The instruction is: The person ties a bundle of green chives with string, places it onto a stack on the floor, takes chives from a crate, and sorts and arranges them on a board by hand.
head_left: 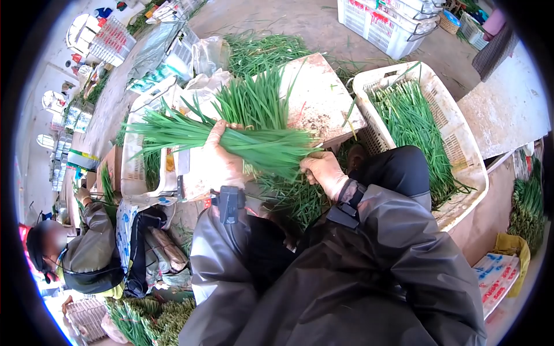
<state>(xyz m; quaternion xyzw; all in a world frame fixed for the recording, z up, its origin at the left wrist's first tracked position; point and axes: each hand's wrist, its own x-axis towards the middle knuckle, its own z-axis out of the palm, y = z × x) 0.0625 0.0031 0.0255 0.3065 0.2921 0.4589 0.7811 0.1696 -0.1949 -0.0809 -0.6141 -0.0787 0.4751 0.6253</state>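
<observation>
A bunch of garlic chives lies level across my left hand, its leafy tips to the left. That hand is closed around the bunch, thumb over the top. At the right end of the bunch, my right hand has its fingers curled and pinched on the stalk ends; exactly which stalks it grips is partly hidden. Just beyond the held bunch, another bundle of chives rests on the dirt-specked white board. What looks like a knife lies left of my left hand.
To my right stands a white crate filled with chives. Loose chives are heaped on the floor behind the board, with more below my hands. Stacked white crates stand farther back. Another person sits at the left, handling greens.
</observation>
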